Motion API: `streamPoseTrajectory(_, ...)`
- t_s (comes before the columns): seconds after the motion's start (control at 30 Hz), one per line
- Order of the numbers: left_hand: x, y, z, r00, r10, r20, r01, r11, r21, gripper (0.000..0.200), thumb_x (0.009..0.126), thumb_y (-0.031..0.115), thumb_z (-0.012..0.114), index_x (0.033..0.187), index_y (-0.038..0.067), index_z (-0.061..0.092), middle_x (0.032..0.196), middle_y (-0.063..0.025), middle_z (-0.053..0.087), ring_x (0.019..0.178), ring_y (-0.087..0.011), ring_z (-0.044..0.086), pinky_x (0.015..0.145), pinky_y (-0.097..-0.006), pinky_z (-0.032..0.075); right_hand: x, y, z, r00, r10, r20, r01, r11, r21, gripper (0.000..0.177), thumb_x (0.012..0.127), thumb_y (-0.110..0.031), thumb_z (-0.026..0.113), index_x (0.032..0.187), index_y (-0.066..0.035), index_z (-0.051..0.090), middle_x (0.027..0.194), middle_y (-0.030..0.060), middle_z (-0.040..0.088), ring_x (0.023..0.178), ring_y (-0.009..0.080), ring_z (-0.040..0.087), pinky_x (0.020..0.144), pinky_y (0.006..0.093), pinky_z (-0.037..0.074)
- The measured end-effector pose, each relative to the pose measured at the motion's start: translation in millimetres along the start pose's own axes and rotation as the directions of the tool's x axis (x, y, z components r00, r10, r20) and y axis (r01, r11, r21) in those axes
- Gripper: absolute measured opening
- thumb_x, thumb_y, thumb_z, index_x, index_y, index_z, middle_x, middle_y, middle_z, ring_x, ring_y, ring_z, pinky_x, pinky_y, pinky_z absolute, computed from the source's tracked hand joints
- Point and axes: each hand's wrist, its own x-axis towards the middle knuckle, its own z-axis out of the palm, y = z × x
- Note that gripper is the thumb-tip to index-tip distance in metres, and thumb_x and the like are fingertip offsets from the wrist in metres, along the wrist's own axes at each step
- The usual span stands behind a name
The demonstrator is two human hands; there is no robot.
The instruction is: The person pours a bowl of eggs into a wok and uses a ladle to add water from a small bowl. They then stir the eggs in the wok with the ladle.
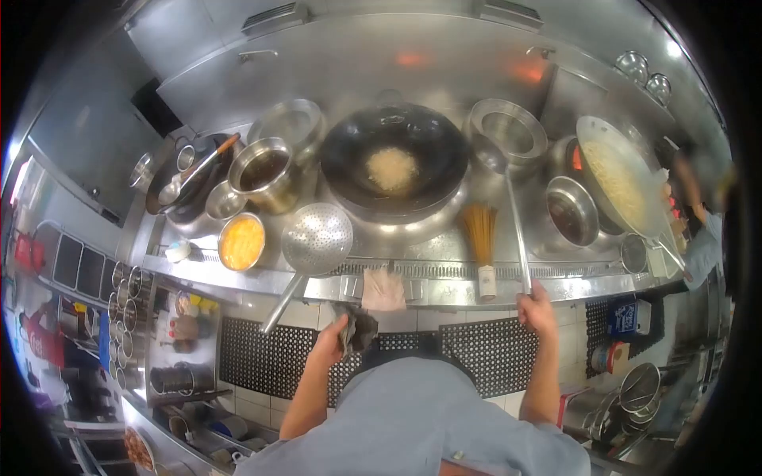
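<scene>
My right hand (538,309) is closed around the handle end of a long metal ladle (514,206), whose bowl rests up by the right side of the wok. In my left hand (332,341) is a dark, crumpled cloth (359,332), held low in front of my body. The black wok (341,170) sits on the middle burner with a pale, light-brown mass of food (392,168) at its bottom. Left of my centre, a perforated skimmer (317,238) lies on the counter, its handle sticking out past the edge. A bamboo brush (479,234) stands near the ladle.
A bowl of yellow liquid (241,243) and a pot of dark liquid (266,170) stand left. At right, another wok (611,174) holds pale food beside a metal bowl (571,210). A pinkish cloth (383,289) hangs on the front edge. Another person's arm (702,238) shows far right.
</scene>
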Motion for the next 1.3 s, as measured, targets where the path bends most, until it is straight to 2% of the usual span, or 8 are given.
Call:
streamPoseTrajectory(0.13,-9.3,-30.9,-32.2,0.987,0.062,-0.145,-0.049,0.995,0.086,0.039,0.095,0.025,0.052,0.125,0.0,0.046,0.11,-0.0091,0.059,0.1,-0.0219,0.058,0.087,-0.0354,0.049,-31.1,-90.0,0.5,0.976,0.0,0.217,0.058,0.965,-0.257,0.046,0.083,-0.006,0.056,0.128,0.0,0.046,0.059,0.001,0.049,0.042,0.0077,0.043,0.037,0.0229,0.035)
streamPoseTrajectory(0.3,7.7,-7.5,5.2,0.99,0.142,-0.006,-0.141,0.986,0.085,0.04,0.094,0.026,0.053,0.125,0.001,0.045,0.108,-0.0073,0.059,0.098,-0.0193,0.057,0.085,-0.0321,0.047,9.8,-125.8,49.1,0.913,0.071,0.401,0.2,0.779,-0.594,0.048,0.081,-0.014,0.055,0.127,-0.001,0.048,0.061,0.0033,0.052,0.043,0.0117,0.047,0.041,0.0281,0.039)
streamPoseTrajectory(0.53,13.5,-4.7,-6.8,0.993,0.12,-0.012,-0.118,0.987,0.11,0.04,0.093,0.026,0.055,0.124,0.001,0.047,0.109,-0.0073,0.059,0.098,-0.0195,0.057,0.084,-0.0324,0.047,122.2,-90.1,142.1,0.966,-0.133,0.22,0.189,0.949,-0.253,0.051,0.08,-0.013,0.056,0.127,0.003,0.045,0.064,0.0048,0.053,0.046,0.0131,0.049,0.042,0.0296,0.039)
streamPoseTrajectory(0.7,1.8,-31.9,-37.4,0.991,0.102,-0.086,-0.1,0.995,0.022,0.041,0.093,0.024,0.055,0.126,0.001,0.046,0.112,-0.0075,0.059,0.099,-0.0201,0.057,0.086,-0.0328,0.047,147.7,-84.7,153.4,0.933,0.036,0.358,-0.163,0.929,0.331,0.032,0.08,-0.008,0.058,0.11,0.0,0.053,0.061,0.0008,0.049,0.043,0.0099,0.043,0.038,0.0263,0.035)
streamPoseTrajectory(0.77,-17.1,-33.6,-43.6,0.99,0.098,-0.099,-0.096,0.995,0.028,0.039,0.094,0.024,0.054,0.125,0.001,0.047,0.111,-0.0078,0.059,0.1,-0.0198,0.058,0.087,-0.033,0.046,130.3,-71.5,133.2,0.894,0.088,0.44,-0.259,0.902,0.346,0.028,0.08,-0.007,0.057,0.107,-0.001,0.054,0.062,0.0019,0.05,0.043,0.0093,0.044,0.038,0.026,0.035)
streamPoseTrajectory(0.97,-9.9,-19.0,-27.7,0.992,0.119,-0.043,-0.124,0.979,-0.159,0.034,0.095,0.027,0.051,0.119,0.003,0.052,0.114,-0.0107,0.06,0.105,-0.0254,0.057,0.093,-0.0396,0.044,125.7,-90.5,161.9,0.987,-0.109,0.122,0.133,0.969,-0.206,0.028,0.079,-0.006,0.053,0.106,0.002,0.054,0.063,0.0046,0.052,0.044,0.0137,0.048,0.038,0.0296,0.038)
streamPoseTrajectory(1.1,3.8,-0.1,-10.2,0.994,0.078,0.072,-0.069,0.991,-0.111,0.037,0.096,0.033,0.048,0.121,0.005,0.052,0.117,-0.0094,0.059,0.109,-0.0265,0.055,0.095,-0.042,0.043,140.9,-78.3,165.1,0.926,0.012,0.376,-0.099,0.972,0.212,0.026,0.081,-0.008,0.055,0.104,0.004,0.054,0.061,0.0047,0.052,0.045,0.0149,0.049,0.039,0.0296,0.037)
streamPoseTrajectory(1.3,2.5,22.9,22.0,0.979,0.099,0.175,-0.103,0.995,0.009,0.054,0.096,0.05,0.039,0.127,0.007,0.048,0.12,-0.0078,0.058,0.105,-0.0231,0.056,0.083,-0.039,0.047,108.0,-88.7,133.9,0.966,-0.116,0.229,0.165,0.964,-0.207,0.022,0.079,-0.007,0.055,0.099,0.003,0.057,0.061,0.0051,0.052,0.044,0.0152,0.049,0.038,0.0297,0.037)
